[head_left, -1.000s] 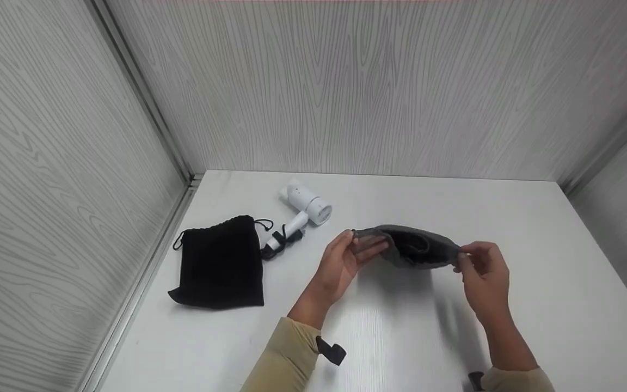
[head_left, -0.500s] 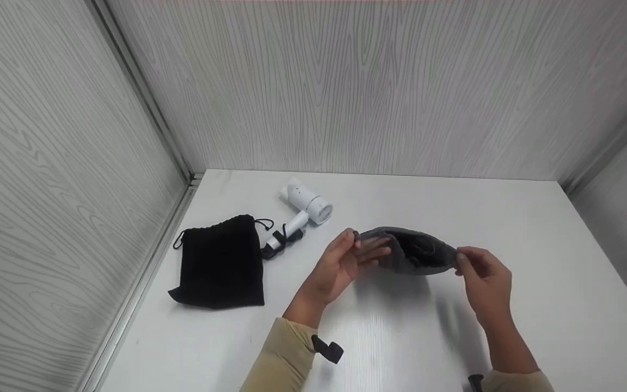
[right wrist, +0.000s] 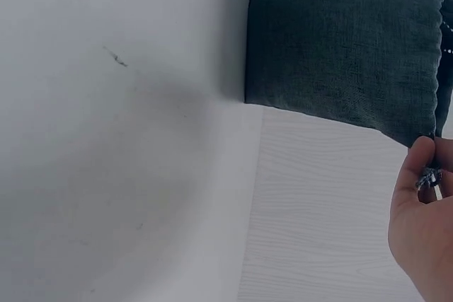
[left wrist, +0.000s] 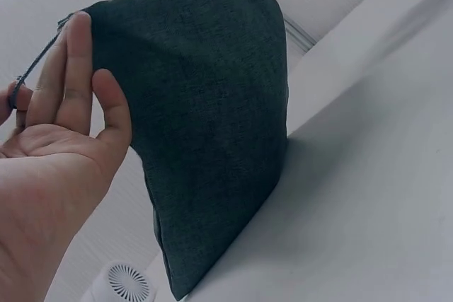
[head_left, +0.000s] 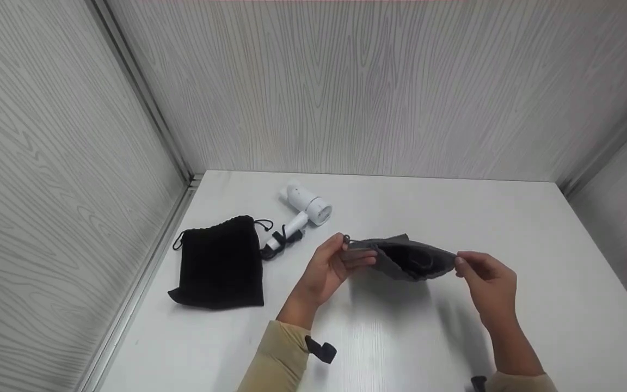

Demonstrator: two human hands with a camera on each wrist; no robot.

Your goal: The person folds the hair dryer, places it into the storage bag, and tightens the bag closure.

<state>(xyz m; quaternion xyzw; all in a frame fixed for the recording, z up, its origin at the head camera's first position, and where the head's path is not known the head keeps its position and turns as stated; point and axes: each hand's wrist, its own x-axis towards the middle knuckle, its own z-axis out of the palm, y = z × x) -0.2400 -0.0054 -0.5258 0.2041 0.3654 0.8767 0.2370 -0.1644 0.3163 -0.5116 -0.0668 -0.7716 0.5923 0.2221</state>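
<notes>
Grey pouch (head_left: pixel 409 258): held above white worktop (head_left: pixel 509 228), mouth apparently open. Left hand (head_left: pixel 331 267) and right hand (head_left: pixel 489 283) fingers pinch opposite rim ends. Nearby: black pouch (head_left: pixel 221 264), white dryer (head_left: pixel 305 209).

The grey pouch (head_left: pixel 409 258) pinched between my left hand (head_left: pixel 331 265) and right hand (head_left: pixel 489 284) is coarse, matt woven cloth. Left of my left hand, the black bag (head_left: pixel 221 262) looks velvety, the hair dryer (head_left: pixel 303 212) smooth white plastic.

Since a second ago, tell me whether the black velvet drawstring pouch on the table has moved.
No. The black velvet drawstring pouch lies just as it did beside the white hair dryer.
</notes>
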